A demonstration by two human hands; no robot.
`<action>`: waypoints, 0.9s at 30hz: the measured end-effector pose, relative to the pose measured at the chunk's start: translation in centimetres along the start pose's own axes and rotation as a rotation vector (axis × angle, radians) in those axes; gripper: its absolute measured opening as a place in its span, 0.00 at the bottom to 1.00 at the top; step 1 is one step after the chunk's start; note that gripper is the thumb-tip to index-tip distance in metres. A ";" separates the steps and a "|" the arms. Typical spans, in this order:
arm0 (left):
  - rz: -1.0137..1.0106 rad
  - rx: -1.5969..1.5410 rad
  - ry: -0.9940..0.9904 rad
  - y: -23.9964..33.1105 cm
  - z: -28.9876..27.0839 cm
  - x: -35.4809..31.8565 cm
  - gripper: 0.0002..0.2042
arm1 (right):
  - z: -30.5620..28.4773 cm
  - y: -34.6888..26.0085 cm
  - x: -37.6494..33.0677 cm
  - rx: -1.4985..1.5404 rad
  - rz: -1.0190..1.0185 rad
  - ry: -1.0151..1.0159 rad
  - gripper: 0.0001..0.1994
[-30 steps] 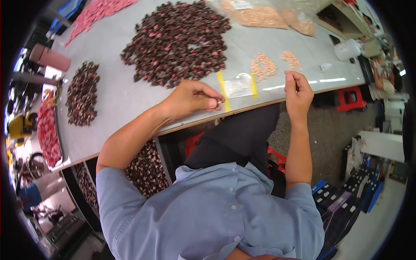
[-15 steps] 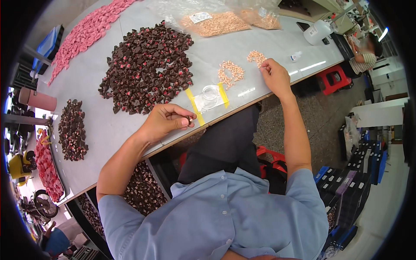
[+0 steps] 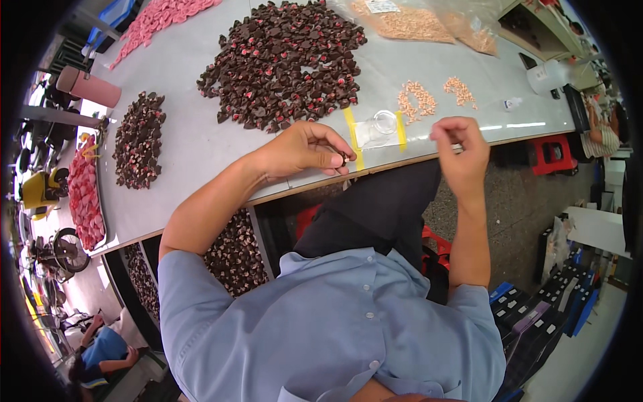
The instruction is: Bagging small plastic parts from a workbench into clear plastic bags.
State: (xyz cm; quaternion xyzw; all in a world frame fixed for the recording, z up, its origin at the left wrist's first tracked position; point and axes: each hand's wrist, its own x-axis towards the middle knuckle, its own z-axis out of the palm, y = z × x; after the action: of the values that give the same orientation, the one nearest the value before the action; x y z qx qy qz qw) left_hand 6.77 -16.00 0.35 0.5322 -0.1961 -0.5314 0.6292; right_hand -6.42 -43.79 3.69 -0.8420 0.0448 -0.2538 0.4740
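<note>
My left hand [image 3: 301,151] pinches a small dark brown piece [image 3: 345,159] with a pale bit on it, just above the table's front edge. To the right, my right hand [image 3: 463,149] is raised near the edge, thumb and fingertips curled together. Whatever lies between those fingertips is too small to make out. Between the hands, a clear round dish [image 3: 384,122] sits on a white patch held by yellow tape [image 3: 402,130]. Two small heaps of beige bits [image 3: 416,102] lie beyond my right hand. A large pile of dark pieces with pink centres [image 3: 281,63] spreads behind my left hand.
At the left lie a smaller pile of dark pieces with pale bits [image 3: 139,142], a pink tumbler [image 3: 90,87] and a tray of pink pieces [image 3: 85,191]. Bags of beige bits [image 3: 408,25] lie at the back. A red stool [image 3: 553,155] stands right; other people are nearby.
My right hand has drawn back from the farther beige heap toward the table's front edge. My left hand keeps its pinch on the dark piece. The whole view has shifted.
</note>
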 end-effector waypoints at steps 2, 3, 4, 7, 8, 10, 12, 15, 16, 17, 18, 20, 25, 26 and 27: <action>-0.037 0.043 -0.054 0.0 -0.2 -0.5 0.11 | 2.9 -2.2 -1.4 -0.010 -0.072 -0.139 0.07; -0.042 0.045 -0.058 0.1 0.0 -0.5 0.11 | 3.9 -2.9 -1.9 0.045 -0.072 -0.204 0.08; -0.068 0.044 -0.065 0.2 0.1 -0.6 0.12 | 5.0 -3.2 -2.3 0.054 -0.114 -0.245 0.08; -0.083 0.037 -0.083 0.0 0.1 -0.6 0.13 | 7.4 -3.7 -2.9 0.117 -0.132 -0.289 0.08; -0.072 0.029 -0.097 -0.1 -0.1 -0.6 0.14 | 7.7 -3.8 -2.9 0.120 -0.135 -0.293 0.08; -0.079 0.023 -0.095 0.0 -0.2 -0.6 0.14 | 8.1 -3.9 -2.8 0.118 -0.151 -0.299 0.09; -0.085 0.013 -0.094 0.0 -0.1 -0.7 0.14 | 8.3 -4.1 -3.0 0.073 -0.190 -0.280 0.09; -0.083 -0.004 -0.061 -0.1 0.0 -0.8 0.14 | 8.9 -4.2 -3.4 -0.049 -0.344 -0.196 0.09; -0.084 -0.024 -0.065 -0.1 0.0 -0.8 0.14 | 9.2 -4.1 -3.6 -0.124 -0.458 -0.130 0.09; -0.086 -0.042 -0.070 0.0 -0.1 -0.8 0.14 | 9.4 -4.2 -3.9 -0.122 -0.461 -0.132 0.09; -0.084 -0.042 -0.066 0.0 -0.1 -0.7 0.14 | 9.7 -4.2 -4.2 -0.166 -0.476 -0.079 0.09; -0.060 -0.031 -0.061 -0.1 0.0 -0.6 0.14 | 10.1 -4.2 -4.6 -0.208 -0.491 -0.025 0.08; -0.046 -0.044 -0.044 -0.5 -0.1 -0.4 0.13 | 10.4 -4.2 -5.0 -0.268 -0.524 -0.003 0.11; -0.041 -0.066 -0.039 -0.6 -0.1 -0.4 0.12 | 10.2 -4.2 -5.0 -0.266 -0.524 -0.005 0.11; -0.042 -0.068 -0.038 -0.7 -0.1 -0.5 0.12 | 10.0 -4.4 -4.9 -0.241 -0.462 -0.007 0.10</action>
State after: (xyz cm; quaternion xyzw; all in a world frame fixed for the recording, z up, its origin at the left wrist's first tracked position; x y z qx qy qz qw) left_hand 6.35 -15.46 -0.10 0.5045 -0.1786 -0.5607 0.6319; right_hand -6.73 -32.12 1.21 -0.8811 -0.1206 -0.3451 0.3000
